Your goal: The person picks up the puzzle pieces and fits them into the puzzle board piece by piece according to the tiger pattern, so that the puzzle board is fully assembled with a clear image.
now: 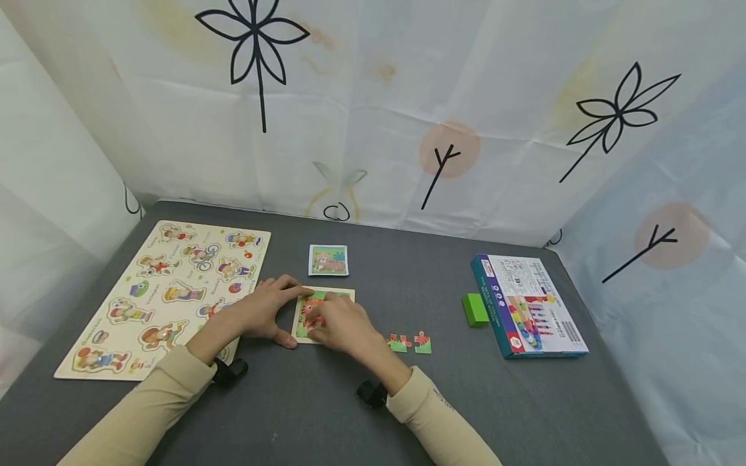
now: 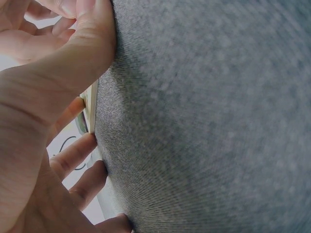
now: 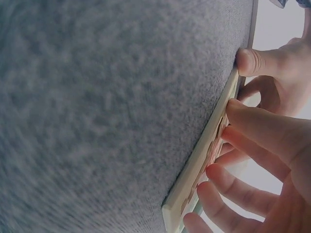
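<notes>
A small puzzle board (image 1: 300, 339) with a cream border and a red-and-green picture lies flat on the grey table. My left hand (image 1: 265, 310) spans its left side, thumb at the near corner and index finger at the far edge. In the left wrist view, the spread fingers (image 2: 73, 155) of that hand rest at the table beside the board. My right hand (image 1: 344, 323) is over the board's right half, its fingertips touching the picture. From the right wrist view, its thumb sits on the near border and the other fingers (image 3: 238, 189) bend loosely over the pieces.
Loose puzzle pieces (image 1: 423, 343) lie right of the board. Behind it is a small picture card (image 1: 329, 261). A large peg puzzle board (image 1: 87, 349) covers the left side. At right are a green block (image 1: 475, 310) and a flat box (image 1: 536, 310).
</notes>
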Tool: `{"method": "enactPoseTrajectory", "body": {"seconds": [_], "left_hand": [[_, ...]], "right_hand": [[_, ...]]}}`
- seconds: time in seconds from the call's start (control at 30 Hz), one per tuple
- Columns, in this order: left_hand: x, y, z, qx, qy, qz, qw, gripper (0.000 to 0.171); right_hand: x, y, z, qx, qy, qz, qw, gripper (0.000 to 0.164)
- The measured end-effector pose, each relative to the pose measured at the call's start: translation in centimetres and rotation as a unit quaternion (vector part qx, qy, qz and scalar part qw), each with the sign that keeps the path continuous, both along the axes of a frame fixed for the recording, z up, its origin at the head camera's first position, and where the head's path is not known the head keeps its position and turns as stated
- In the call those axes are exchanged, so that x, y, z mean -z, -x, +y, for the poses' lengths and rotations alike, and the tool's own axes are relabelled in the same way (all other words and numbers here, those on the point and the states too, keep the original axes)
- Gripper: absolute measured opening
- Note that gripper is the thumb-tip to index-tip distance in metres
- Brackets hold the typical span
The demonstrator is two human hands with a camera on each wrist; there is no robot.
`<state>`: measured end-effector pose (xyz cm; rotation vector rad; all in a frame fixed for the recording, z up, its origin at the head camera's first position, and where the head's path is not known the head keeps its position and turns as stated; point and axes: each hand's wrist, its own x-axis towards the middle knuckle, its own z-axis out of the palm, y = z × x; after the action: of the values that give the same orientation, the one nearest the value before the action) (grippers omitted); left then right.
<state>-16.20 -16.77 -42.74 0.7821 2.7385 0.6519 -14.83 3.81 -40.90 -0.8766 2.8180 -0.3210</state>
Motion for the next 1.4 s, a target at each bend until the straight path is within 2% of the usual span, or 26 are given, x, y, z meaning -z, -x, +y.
{"method": "enactPoseTrajectory", "body": {"seconds": [0.17,0.37,0.57,0.83,1.13,1.4], "left_hand": [[-0.1,-0.1,0.0,-0.001,-0.003,0.001,1.0000,0.098],[-0.2,-0.2,0.0,0.001,-0.003,0.003,1.0000,0.098],[-0.2,0.0,0.0,0.002,-0.003,0.002,1.0000,0.097],[-0.2,0.0,0.1,0.002,0.003,0.001,1.0000,0.096],[-0.2,0.0,0.1,0.002,0.004,-0.007,1.0000,0.097],[-0.2,0.0,0.1,0.001,0.005,-0.007,1.0000,0.098]], "right_hand": [[0.0,-0.1,0.0,0.005,-0.002,-0.007,1.000,0.020],[-0.2,-0.1,0.3,-0.003,0.000,-0.007,1.000,0.027],[-1.0,0.0,1.3,0.005,0.018,-0.008,1.000,0.031],[-2.0,0.1,4.5,0.025,0.023,-0.009,0.999,0.033],[-2.0,-0.3,8.9,0.062,0.031,-0.008,0.998,0.037],[-1.5,-1.0,11.7,0.090,0.024,-0.015,0.996,0.033]]}}
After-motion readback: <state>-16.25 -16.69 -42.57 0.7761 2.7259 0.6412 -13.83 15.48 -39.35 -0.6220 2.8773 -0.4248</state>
